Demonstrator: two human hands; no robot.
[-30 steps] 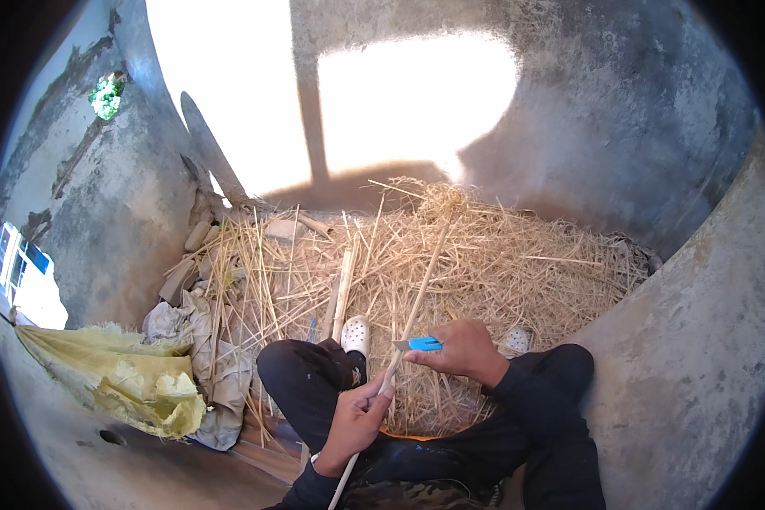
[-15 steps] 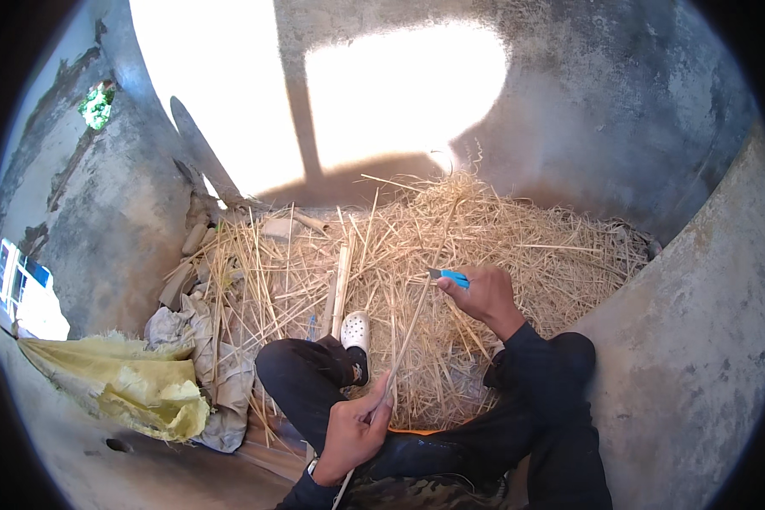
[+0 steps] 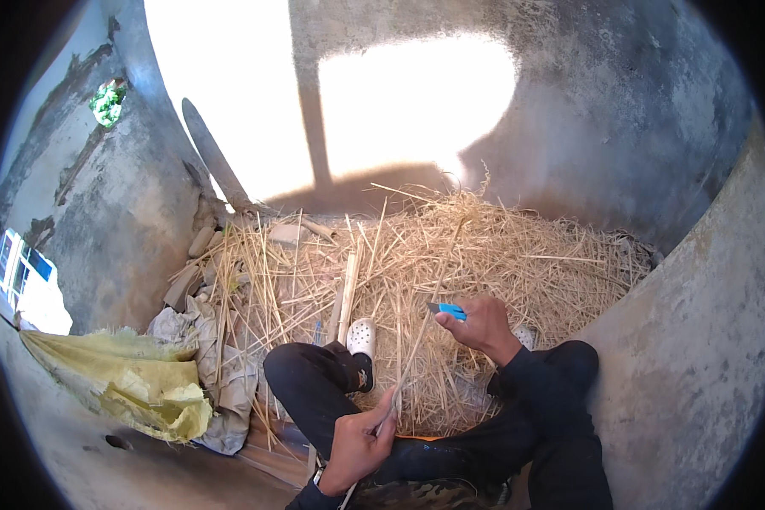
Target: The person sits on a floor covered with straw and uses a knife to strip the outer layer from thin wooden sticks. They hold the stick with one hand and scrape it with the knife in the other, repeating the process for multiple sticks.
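In the head view, the left hand [image 3: 361,446] sits low in the frame, just left of the centre line, its fingers closed around a narrow pale strip [image 3: 416,344] that looks like split bamboo. The strip slants from the lower middle of the picture up to the right, rising past the hand toward the centre, where its far end is hard to tell from the straw-coloured shavings [image 3: 527,242] behind it. Right of centre, the right hand [image 3: 482,325] is wrapped around a blue-handled utility knife [image 3: 452,311], the dark blade pointing left and overlapping the strip in the picture — whether the edge touches it, I cannot tell. The person sits with bent legs in dark trousers [image 3: 302,387], and a white perforated clog [image 3: 361,337] shows near the middle of the frame, beside two flat slats [image 3: 347,293] that lie upward and slightly right. The shavings spread across the middle and right in a broad heap against the grey, stained wall [image 3: 586,110], while longer loose strips [image 3: 268,302] lie scattered at centre left. In the lower left hangs a frayed yellow cloth [image 3: 136,378], with a crumpled greyish cloth [image 3: 232,395] just to its right — and harsh sunlight whitens the wall at upper centre and upper left.
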